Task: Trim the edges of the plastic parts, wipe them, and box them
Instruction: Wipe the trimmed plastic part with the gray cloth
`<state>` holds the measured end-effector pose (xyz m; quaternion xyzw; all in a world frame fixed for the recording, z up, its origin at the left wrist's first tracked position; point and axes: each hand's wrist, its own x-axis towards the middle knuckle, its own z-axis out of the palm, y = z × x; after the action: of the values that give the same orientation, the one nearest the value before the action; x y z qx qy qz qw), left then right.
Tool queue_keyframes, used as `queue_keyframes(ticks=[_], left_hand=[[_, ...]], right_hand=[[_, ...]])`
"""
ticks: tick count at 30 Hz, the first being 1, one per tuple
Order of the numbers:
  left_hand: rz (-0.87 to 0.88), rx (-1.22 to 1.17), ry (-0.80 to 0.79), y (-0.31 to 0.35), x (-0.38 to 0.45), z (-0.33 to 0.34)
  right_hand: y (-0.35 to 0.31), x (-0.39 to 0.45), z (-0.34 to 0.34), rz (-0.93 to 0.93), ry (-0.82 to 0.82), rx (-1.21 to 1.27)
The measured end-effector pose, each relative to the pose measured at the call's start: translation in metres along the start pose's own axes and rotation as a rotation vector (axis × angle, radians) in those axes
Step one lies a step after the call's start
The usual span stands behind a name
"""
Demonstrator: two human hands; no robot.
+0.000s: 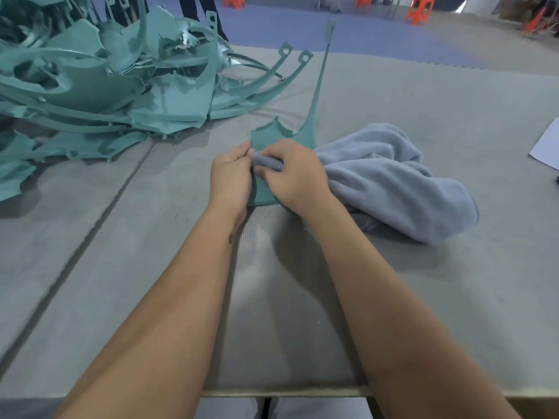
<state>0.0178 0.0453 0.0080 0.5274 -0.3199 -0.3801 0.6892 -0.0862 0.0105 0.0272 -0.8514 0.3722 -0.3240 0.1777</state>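
Note:
A teal plastic part (272, 137) lies flat on the grey table (393, 282) in front of me, its long thin arm reaching up toward the far edge. My left hand (231, 176) grips the part's left edge. My right hand (295, 173) presses a fold of the light blue-grey cloth (390, 179) onto the part's middle, fingers closed around it. The rest of the cloth lies bunched to the right. The part's lower half is mostly hidden under both hands.
A large heap of teal plastic parts (99, 80) fills the far left of the table. A white sheet of paper (547, 146) lies at the right edge. Orange stools (420, 9) and a person's dark legs (193, 10) stand beyond the table.

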Motion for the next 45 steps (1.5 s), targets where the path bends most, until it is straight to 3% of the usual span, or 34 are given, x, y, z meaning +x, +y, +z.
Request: queue_keyframes(ticks=[4, 9, 12, 16, 19, 25, 32, 34, 39, 42, 45], left_hand=[[-0.009, -0.004, 0.009, 0.001, -0.004, 0.0], [-0.018, 0.022, 0.024, 0.003, -0.005, 0.0], [-0.035, 0.023, 0.023, 0.001, -0.003, -0.001], [-0.032, 0.024, -0.023, -0.001, -0.001, -0.001], [-0.024, 0.086, -0.005, -0.002, 0.001, 0.0], [-0.045, 0.18, 0.054, -0.006, 0.005, -0.001], [-0.041, 0.279, 0.102, -0.004, 0.004, 0.001], [-0.041, 0.287, 0.104, -0.003, 0.004, 0.001], [-0.001, 0.322, 0.095, 0.0, 0.003, 0.003], [0.024, 0.397, 0.063, 0.001, 0.003, 0.002], [0.043, 0.429, 0.013, 0.001, 0.003, 0.002]], right_hand=[[0.005, 0.012, -0.001, 0.194, 0.151, 0.006], [0.018, 0.024, -0.015, 0.347, 0.138, -0.089], [0.01, 0.02, -0.005, 0.28, 0.029, -0.155], [-0.003, 0.021, 0.005, 0.147, -0.029, -0.062], [0.0, 0.023, 0.01, 0.145, -0.031, -0.157], [0.02, 0.019, -0.011, 0.135, -0.204, -0.157], [0.032, -0.003, -0.018, 0.151, -0.11, -0.469], [0.024, -0.005, -0.019, 0.094, -0.154, -0.365], [0.005, -0.018, -0.032, -0.049, -0.311, 0.156], [0.009, -0.021, -0.039, -0.083, -0.418, 0.116], [0.014, -0.018, -0.042, -0.05, -0.4, 0.023]])
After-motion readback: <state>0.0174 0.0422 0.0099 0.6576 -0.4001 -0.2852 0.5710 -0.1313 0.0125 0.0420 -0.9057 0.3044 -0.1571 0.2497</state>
